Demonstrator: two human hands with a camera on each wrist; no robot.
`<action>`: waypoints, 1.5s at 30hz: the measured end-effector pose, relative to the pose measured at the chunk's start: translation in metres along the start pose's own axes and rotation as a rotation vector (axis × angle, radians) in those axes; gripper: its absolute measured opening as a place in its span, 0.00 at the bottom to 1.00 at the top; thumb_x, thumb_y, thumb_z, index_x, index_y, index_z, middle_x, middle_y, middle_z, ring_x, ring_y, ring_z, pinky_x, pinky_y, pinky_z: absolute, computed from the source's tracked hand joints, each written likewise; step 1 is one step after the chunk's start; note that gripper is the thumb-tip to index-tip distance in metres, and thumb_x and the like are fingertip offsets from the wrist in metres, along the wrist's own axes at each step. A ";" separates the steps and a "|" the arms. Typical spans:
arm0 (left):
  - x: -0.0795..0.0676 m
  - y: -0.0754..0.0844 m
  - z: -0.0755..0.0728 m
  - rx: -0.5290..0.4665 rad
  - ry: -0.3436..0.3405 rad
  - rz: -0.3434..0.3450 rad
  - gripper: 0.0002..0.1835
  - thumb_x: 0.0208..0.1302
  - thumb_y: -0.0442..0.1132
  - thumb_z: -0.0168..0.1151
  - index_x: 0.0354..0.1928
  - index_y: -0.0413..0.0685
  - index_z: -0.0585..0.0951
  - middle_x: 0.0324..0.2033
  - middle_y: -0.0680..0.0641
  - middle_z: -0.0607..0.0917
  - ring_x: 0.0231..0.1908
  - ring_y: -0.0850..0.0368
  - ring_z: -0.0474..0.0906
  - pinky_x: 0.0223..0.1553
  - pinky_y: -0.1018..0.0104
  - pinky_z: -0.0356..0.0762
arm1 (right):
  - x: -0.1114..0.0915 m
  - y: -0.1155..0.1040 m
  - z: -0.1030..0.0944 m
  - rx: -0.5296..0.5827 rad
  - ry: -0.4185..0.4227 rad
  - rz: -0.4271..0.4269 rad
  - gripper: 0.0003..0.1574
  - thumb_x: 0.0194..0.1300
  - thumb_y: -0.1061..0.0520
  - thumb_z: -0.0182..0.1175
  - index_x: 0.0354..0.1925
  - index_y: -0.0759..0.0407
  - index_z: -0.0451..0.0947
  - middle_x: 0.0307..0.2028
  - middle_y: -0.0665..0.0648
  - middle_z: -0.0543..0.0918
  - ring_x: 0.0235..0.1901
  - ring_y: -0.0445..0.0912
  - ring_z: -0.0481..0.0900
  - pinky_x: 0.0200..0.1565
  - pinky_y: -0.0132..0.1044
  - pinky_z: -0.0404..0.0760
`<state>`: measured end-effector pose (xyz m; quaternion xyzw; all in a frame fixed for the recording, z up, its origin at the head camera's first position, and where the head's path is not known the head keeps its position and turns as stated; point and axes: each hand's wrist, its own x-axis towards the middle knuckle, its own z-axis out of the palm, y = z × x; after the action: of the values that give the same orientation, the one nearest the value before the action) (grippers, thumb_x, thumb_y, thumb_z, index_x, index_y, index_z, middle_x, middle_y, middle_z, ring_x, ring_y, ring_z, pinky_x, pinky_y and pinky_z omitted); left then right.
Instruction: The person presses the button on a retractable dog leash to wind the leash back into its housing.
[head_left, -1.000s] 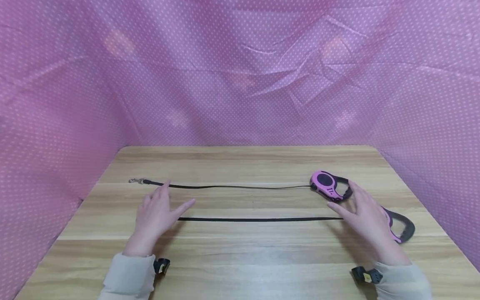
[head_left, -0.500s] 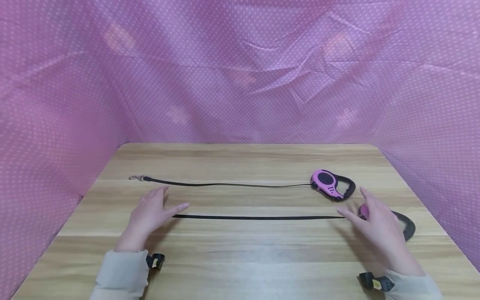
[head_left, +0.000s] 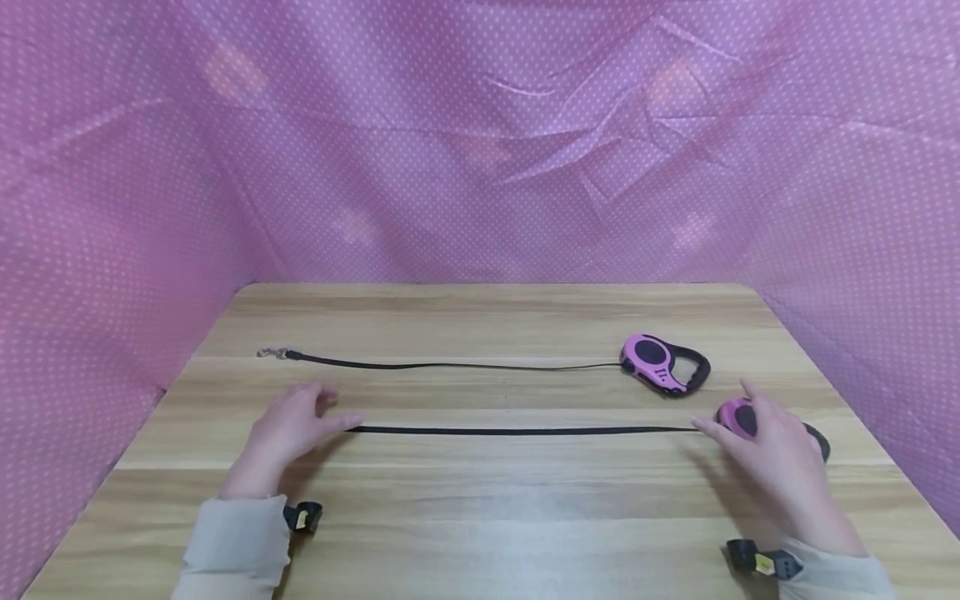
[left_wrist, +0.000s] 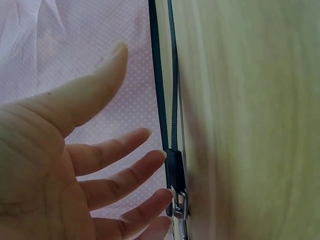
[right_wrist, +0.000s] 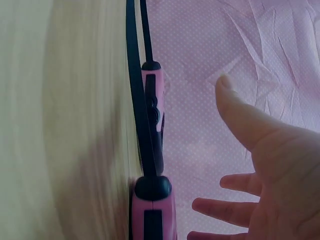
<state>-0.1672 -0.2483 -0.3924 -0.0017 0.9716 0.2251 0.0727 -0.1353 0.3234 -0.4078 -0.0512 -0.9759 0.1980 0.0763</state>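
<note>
Two retractable dog leashes lie on the table, each a pink and black case with a black strap drawn out leftward. Over the end of the near strap (head_left: pixel 517 432) is my left hand (head_left: pixel 281 433), thumb and fingers spread; the left wrist view has a metal clip (left_wrist: pixel 179 206) beside its fingertips. My right hand (head_left: pixel 780 450) hovers above the near leash case (head_left: pixel 729 417), hiding much of it. Its thumb and fingers are apart with nothing between them in the right wrist view, where the case's pink front (right_wrist: pixel 171 220) shows low down.
Behind, the far leash case (head_left: pixel 648 353) rests at the right, its strap (head_left: pixel 450 365) running to a metal clip (head_left: pixel 272 353) at the left. Pink dotted cloth (head_left: pixel 480 167) hangs around the wooden table (head_left: pixel 480 508) at the back and sides.
Both hands have moved apart and lower over the near leash: the left hand toward the left, the right hand toward the right over the case. The leashes stay where they were.
</note>
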 end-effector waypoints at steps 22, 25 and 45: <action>0.007 -0.031 -0.003 -0.077 -0.053 0.008 0.16 0.58 0.43 0.72 0.43 0.41 0.82 0.38 0.43 0.85 0.41 0.48 0.79 0.47 0.45 0.75 | 0.000 0.035 -0.009 -0.019 -0.052 0.001 0.60 0.50 0.31 0.72 0.65 0.69 0.66 0.56 0.80 0.73 0.52 0.75 0.72 0.41 0.67 0.68; 0.008 -0.034 -0.004 -0.095 -0.065 -0.008 0.15 0.59 0.43 0.71 0.42 0.41 0.82 0.38 0.43 0.84 0.40 0.49 0.78 0.46 0.46 0.74 | -0.001 0.040 -0.011 -0.028 -0.078 0.025 0.62 0.48 0.30 0.73 0.65 0.70 0.64 0.58 0.81 0.71 0.53 0.76 0.70 0.40 0.67 0.65; 0.007 -0.044 -0.011 -0.029 -0.078 -0.130 0.18 0.64 0.52 0.65 0.42 0.44 0.82 0.42 0.40 0.83 0.42 0.46 0.77 0.43 0.48 0.73 | -0.002 0.031 0.006 -0.017 0.013 0.019 0.52 0.56 0.35 0.69 0.60 0.74 0.69 0.59 0.81 0.68 0.57 0.77 0.67 0.50 0.71 0.62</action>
<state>-0.1740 -0.2919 -0.4030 -0.0569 0.9625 0.2340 0.1250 -0.1325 0.3494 -0.4253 -0.0622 -0.9765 0.1901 0.0802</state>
